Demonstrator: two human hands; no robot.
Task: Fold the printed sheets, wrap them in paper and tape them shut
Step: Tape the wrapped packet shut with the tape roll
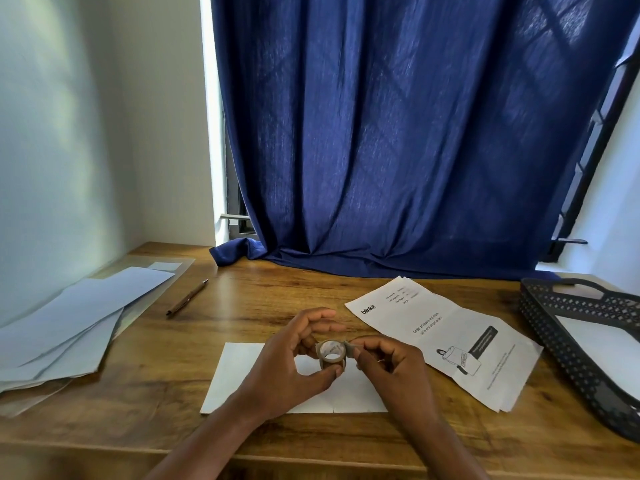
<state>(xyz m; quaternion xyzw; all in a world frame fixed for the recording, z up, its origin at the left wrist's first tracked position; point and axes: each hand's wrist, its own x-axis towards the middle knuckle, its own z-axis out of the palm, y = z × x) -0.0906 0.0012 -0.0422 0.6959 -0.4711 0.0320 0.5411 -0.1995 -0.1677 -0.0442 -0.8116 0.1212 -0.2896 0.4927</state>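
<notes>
I observe the left hand (294,355) gripping the tape roll (331,355); the right hand (391,365) pinches its loose end above the wrapped packet (242,375).

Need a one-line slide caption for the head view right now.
Left hand holds a tape roll while the right hand pinches its free end above a white wrapped packet.

A small roll of brownish clear tape (331,354) stands on edge above a white paper packet (242,375) lying flat on the counter (242,292). Printed sheets (446,341), creased, lie flat to its right. Pale wrapping papers (69,323) lie fanned at far left.
</notes>
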